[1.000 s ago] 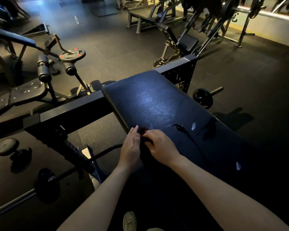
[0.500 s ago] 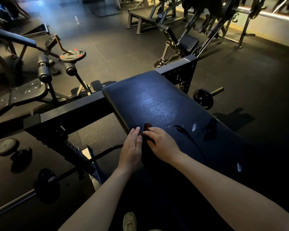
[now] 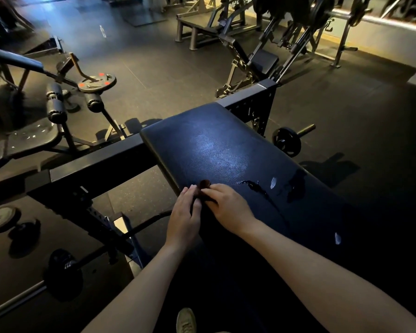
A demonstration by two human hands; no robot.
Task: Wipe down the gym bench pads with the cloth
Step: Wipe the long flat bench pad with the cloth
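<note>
While left hand [image 3: 184,218] lies flat, fingers [image 3: 190,197] together, right hand [image 3: 229,209] fingers pinch cloth [image 3: 205,184] on bench pad [image 3: 214,145].

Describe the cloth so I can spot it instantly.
Find the big dark bench pad mid-view. At its near left edge the left hand and right hand meet. The cloth is the small reddish-brown wad peeking out between them, the only reddish thing on the pad.

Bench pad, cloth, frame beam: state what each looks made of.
Bench pad: likely vinyl or leatherette, dark blue-black; pebbled grain with soft sheen, worn pale scuffs. Cloth: soft fabric, dark reddish-brown, bunched, matte; weave too small to tell. Frame beam: probably painted steel, square-edged, satin black.
</note>
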